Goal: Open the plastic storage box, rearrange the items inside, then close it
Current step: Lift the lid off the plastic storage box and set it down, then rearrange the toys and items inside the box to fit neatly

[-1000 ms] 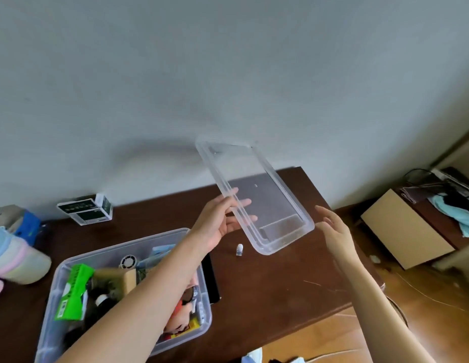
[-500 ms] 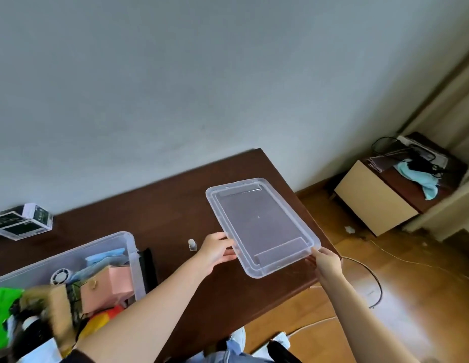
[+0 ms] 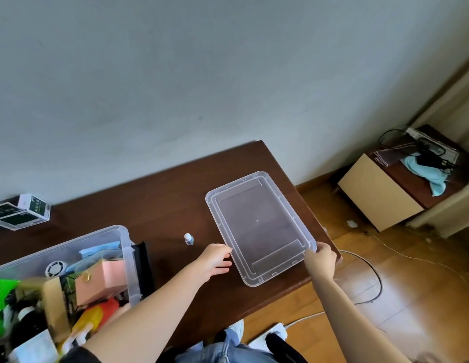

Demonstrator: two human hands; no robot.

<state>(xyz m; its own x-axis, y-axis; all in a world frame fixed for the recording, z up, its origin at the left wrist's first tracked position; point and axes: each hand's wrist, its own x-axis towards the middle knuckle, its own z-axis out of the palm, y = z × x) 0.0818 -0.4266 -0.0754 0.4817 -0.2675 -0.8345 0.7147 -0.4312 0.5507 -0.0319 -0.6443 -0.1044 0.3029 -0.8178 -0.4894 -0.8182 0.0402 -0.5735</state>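
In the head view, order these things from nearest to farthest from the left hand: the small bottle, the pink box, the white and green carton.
1. Small bottle: on the table, just left of the left hand.
2. Pink box: inside the open storage box, further left.
3. White and green carton: by the wall, far left.

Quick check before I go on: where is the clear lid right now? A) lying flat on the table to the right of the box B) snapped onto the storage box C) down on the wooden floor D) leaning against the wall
A: the clear lid lies flat on the table, right of the open storage box, with the left hand and right hand at its near corners.
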